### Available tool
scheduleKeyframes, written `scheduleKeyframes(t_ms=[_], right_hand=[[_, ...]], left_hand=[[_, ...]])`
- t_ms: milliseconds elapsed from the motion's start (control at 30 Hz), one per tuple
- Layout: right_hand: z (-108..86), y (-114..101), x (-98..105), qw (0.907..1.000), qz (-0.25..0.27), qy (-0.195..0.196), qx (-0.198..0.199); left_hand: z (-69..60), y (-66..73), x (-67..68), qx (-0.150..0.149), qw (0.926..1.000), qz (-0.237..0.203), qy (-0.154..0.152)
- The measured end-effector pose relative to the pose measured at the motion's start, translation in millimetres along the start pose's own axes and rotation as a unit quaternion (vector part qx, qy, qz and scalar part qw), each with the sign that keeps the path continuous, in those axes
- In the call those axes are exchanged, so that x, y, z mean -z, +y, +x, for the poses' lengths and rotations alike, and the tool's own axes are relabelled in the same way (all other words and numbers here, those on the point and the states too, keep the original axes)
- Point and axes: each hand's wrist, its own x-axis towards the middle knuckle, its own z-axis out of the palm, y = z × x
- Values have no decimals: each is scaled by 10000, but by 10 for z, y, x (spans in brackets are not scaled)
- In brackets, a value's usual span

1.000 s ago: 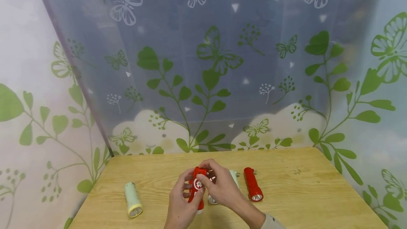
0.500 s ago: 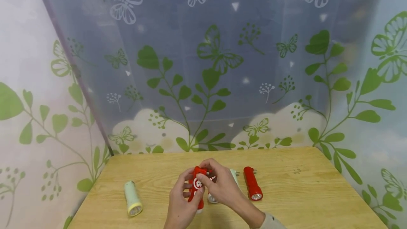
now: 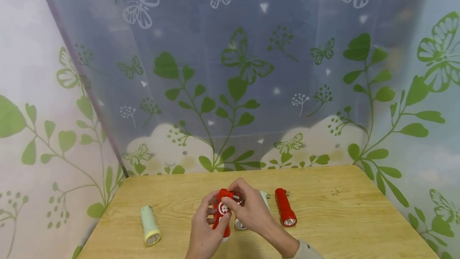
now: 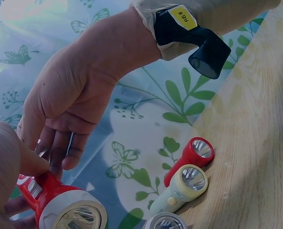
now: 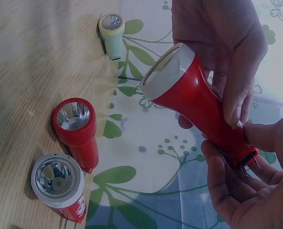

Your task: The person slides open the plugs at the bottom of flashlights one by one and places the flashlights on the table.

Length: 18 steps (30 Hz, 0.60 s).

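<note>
My left hand (image 3: 208,225) grips a red flashlight (image 3: 225,225) with a white head, holding it above the table. In the right wrist view the flashlight (image 5: 194,95) tilts, its white head (image 5: 167,71) up and left. My right hand (image 3: 251,207) pinches the tail end between thumb and fingers. Two metal plug prongs (image 5: 251,164) stick out of that tail. The left wrist view shows my left thumb (image 4: 34,162) on the body beside a silver switch (image 4: 35,188). My right hand (image 4: 70,95) reaches in from above there. Its fingertips are partly hidden.
A pale green flashlight (image 3: 149,223) with a yellow head lies at the table's left. To the right lies a red flashlight (image 3: 285,207). Another pale green one (image 3: 265,197) and a silver-headed one (image 3: 240,224) are partly hidden behind my right hand. Patterned cloth (image 3: 230,91) hangs behind the table.
The prongs at the flashlight's tail show longer than before, and my right fingers have shifted slightly there. My left hand stays in place with the flashlight.
</note>
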Motion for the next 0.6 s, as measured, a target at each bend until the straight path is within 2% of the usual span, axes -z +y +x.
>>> scheduleKeyframes(t_ms=[600], right_hand=[[1,6,-10,10000,-24,9,60]], left_hand=[[-1,15,17,56,10000,-70,5]])
